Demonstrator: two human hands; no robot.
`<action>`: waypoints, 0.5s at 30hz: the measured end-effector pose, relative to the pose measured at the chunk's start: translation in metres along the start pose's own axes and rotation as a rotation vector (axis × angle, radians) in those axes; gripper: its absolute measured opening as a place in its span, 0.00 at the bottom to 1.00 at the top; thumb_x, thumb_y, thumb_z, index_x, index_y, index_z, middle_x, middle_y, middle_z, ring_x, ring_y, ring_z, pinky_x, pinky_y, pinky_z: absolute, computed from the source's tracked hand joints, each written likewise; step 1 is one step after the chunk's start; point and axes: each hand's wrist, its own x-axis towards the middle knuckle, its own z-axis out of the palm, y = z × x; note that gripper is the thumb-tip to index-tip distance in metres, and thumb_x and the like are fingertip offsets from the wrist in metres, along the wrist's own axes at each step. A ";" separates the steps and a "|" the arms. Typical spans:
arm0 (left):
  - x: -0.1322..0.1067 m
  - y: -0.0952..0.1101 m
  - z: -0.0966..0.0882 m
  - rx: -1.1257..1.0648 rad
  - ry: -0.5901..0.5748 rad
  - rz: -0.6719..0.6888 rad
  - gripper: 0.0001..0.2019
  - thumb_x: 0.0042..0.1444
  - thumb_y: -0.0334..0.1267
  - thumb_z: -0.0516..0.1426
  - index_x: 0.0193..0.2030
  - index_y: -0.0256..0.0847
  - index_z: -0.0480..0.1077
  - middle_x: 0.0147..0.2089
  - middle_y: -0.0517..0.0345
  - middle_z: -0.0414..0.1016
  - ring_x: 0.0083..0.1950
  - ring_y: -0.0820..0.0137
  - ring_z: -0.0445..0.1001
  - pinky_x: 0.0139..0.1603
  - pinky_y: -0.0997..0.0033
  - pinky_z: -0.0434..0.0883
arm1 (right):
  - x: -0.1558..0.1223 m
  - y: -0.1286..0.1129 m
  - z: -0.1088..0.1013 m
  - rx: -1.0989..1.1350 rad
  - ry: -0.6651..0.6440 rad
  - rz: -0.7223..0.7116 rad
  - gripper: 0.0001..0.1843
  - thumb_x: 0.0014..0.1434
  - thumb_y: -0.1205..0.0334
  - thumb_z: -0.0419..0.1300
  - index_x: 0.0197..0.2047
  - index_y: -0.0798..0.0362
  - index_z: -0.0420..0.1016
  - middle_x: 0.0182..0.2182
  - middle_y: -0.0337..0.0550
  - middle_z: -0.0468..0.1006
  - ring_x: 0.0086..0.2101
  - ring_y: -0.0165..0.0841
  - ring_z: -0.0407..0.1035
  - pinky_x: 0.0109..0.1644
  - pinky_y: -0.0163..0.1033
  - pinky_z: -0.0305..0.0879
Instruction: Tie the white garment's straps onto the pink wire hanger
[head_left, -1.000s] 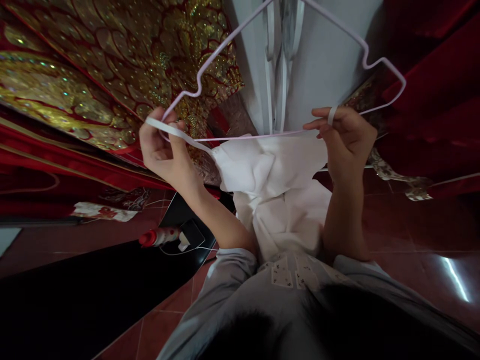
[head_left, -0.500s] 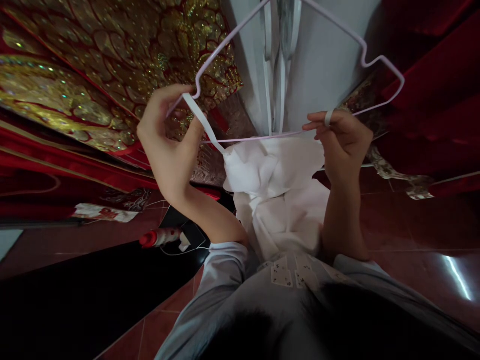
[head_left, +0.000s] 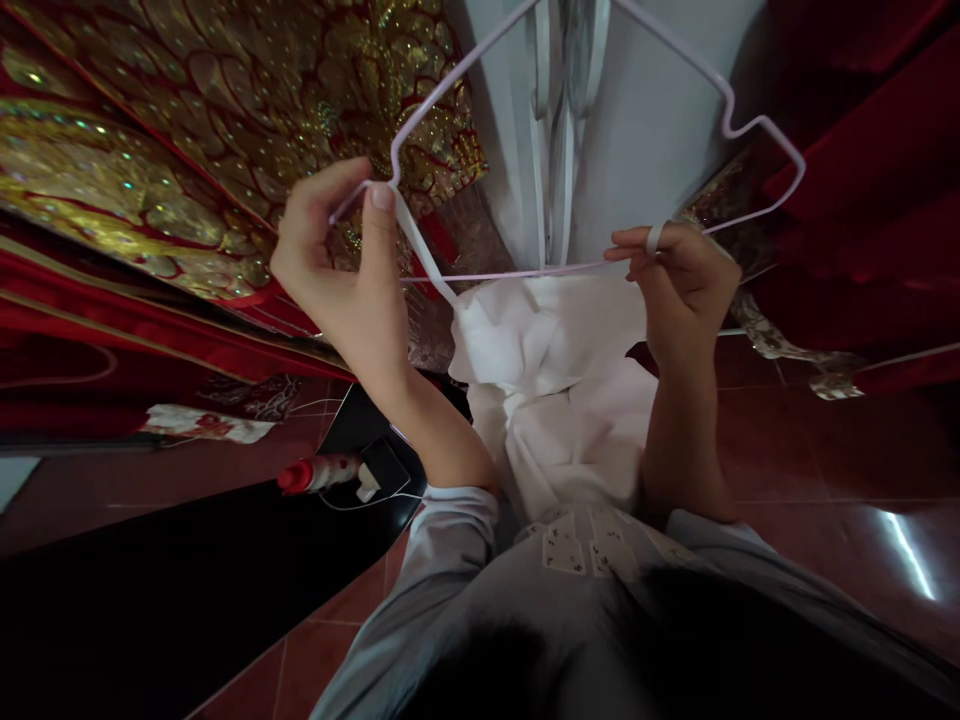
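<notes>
Since half a second ago, my left hand [head_left: 341, 300] has turned so that its thumb lies up across the corner of the pink hanger [head_left: 480, 50], at the notch, while my right hand has hardly shifted. Now, from the head view: my left wrist is bent back, the forearm rising from the grey sleeve [head_left: 454, 515], knuckles outward. Thumb and index finger are nearly together on the hanger, pinning it at the notch, and a rounded gap stays between them lower down. From beneath the thumb tip the white strap [head_left: 427, 255] slants down to the white garment [head_left: 577, 420], which lies below the hanger's straight bottom bar and reaches toward my lap.

My right hand [head_left: 686, 285] is half curled at the other end of that bar, wrist nearly straight over an upright forearm, two fingers pointing inward and the thumb folded toward them. A narrow white band [head_left: 655, 238] circles one finger. The bar disappears behind these fingers and comes out past my knuckles; whether they clasp it, I cannot tell. Sequinned gold cloth [head_left: 300, 100] hangs beyond my left hand, and dark red cloth [head_left: 885, 180] beyond my right.
</notes>
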 end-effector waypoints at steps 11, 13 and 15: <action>-0.043 -0.042 0.025 -0.554 0.165 -0.238 0.13 0.70 0.28 0.60 0.56 0.42 0.64 0.41 0.59 0.79 0.39 0.74 0.79 0.46 0.72 0.75 | -0.003 -0.008 0.002 0.015 -0.038 0.040 0.12 0.71 0.51 0.62 0.51 0.38 0.87 0.43 0.37 0.87 0.44 0.38 0.83 0.47 0.49 0.77; -0.047 -0.042 0.028 -0.571 0.156 -0.227 0.11 0.70 0.25 0.58 0.53 0.42 0.64 0.39 0.59 0.81 0.39 0.74 0.81 0.47 0.72 0.77 | -0.001 -0.010 -0.001 0.042 -0.015 0.041 0.13 0.70 0.55 0.62 0.52 0.37 0.88 0.43 0.37 0.88 0.45 0.39 0.84 0.46 0.49 0.79; -0.048 -0.042 0.028 -0.569 0.159 -0.223 0.11 0.69 0.22 0.55 0.51 0.42 0.65 0.39 0.60 0.82 0.39 0.74 0.82 0.47 0.72 0.78 | 0.004 -0.010 -0.008 0.079 0.067 0.027 0.15 0.69 0.60 0.62 0.52 0.36 0.88 0.43 0.37 0.89 0.45 0.40 0.85 0.42 0.47 0.80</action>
